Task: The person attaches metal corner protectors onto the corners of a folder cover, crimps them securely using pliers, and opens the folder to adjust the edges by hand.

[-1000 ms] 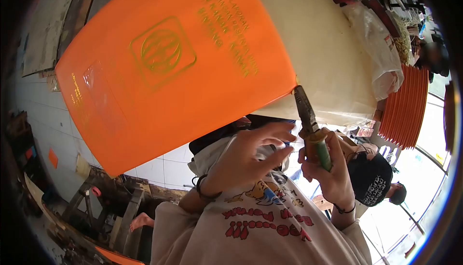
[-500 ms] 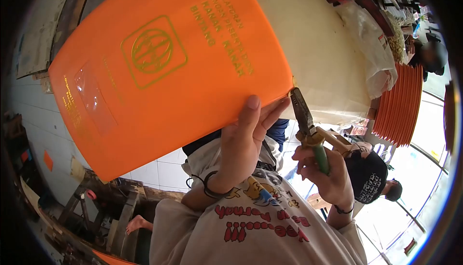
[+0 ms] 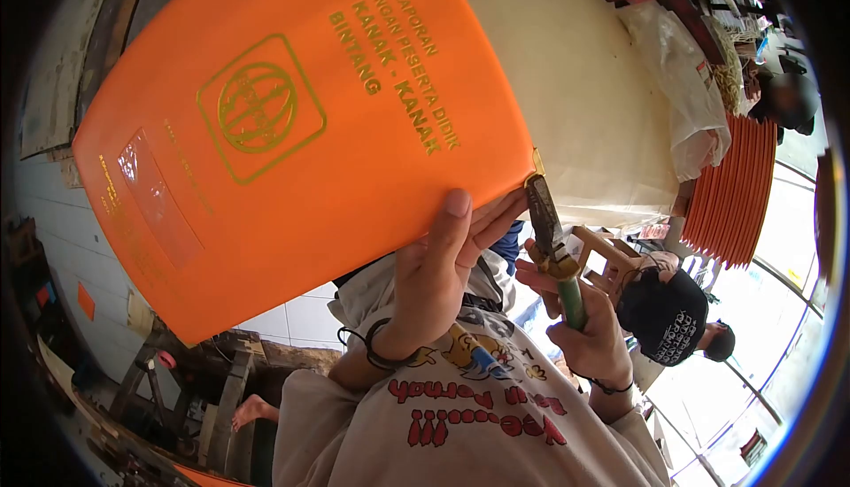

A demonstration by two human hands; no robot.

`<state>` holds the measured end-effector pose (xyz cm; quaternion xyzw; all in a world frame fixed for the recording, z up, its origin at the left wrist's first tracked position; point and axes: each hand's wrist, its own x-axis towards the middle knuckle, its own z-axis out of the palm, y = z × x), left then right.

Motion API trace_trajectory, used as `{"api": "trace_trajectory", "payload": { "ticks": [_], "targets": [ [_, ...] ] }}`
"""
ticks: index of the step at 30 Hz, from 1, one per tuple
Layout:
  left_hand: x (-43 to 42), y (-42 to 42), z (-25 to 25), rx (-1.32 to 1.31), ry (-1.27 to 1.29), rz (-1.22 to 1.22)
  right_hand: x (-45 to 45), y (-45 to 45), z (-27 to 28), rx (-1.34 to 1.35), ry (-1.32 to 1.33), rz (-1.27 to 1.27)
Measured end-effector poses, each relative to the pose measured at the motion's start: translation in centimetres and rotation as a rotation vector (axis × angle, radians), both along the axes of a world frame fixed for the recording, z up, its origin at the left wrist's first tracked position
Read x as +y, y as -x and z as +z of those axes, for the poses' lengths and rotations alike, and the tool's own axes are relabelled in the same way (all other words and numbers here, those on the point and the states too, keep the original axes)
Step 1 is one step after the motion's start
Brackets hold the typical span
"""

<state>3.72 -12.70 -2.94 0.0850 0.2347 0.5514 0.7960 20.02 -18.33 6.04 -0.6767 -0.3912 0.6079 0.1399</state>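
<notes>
An orange folder cover [image 3: 354, 186] with gold lettering and a square gold emblem fills the upper left of the head view. My left hand [image 3: 438, 266] grips its near edge, thumb on top and fingers underneath. In my right hand [image 3: 589, 323] is a pair of pliers [image 3: 549, 221] with green handles, my fingers wrapped loosely round them. The plier jaws are at the cover's right corner, touching or very near a small gold metal corner piece [image 3: 537, 162]. Whether the jaws are clamped on it is hard to make out.
Beyond the cover lies a cream work surface [image 3: 575, 88]. A stack of orange covers [image 3: 733, 195] stands at the right, beside a clear plastic bag [image 3: 682, 88]. A person in a black cap [image 3: 664, 314] sits close by on the right. Wooden framing [image 3: 226, 407] is at lower left.
The cover has shifted slightly left and its printed face has tilted. My right hand and the pliers have moved a little left, the jaws staying at the corner.
</notes>
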Motion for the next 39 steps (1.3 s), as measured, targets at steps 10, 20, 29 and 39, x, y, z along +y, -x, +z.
{"api": "trace_trajectory", "payload": {
  "ticks": [10, 20, 29, 39],
  "targets": [
    [-0.1, -0.1, -0.4, -0.002, -0.044, 0.010, 0.1, 0.1, -0.4, -0.004, -0.038, 0.018],
    [0.1, 0.0, -0.2, 0.020, -0.054, -0.020, -0.4, -0.5, -1.0, 0.042, -0.081, 0.047],
    [0.1, 0.1, -0.2, 0.051, -0.053, -0.006, -0.1, -0.5, -1.1, 0.069, -0.047, 0.059],
    [0.3, 0.2, -0.1, 0.068, -0.062, -0.022, -0.5, 0.2, -1.8, 0.027, -0.071, 0.016]
  ]
}}
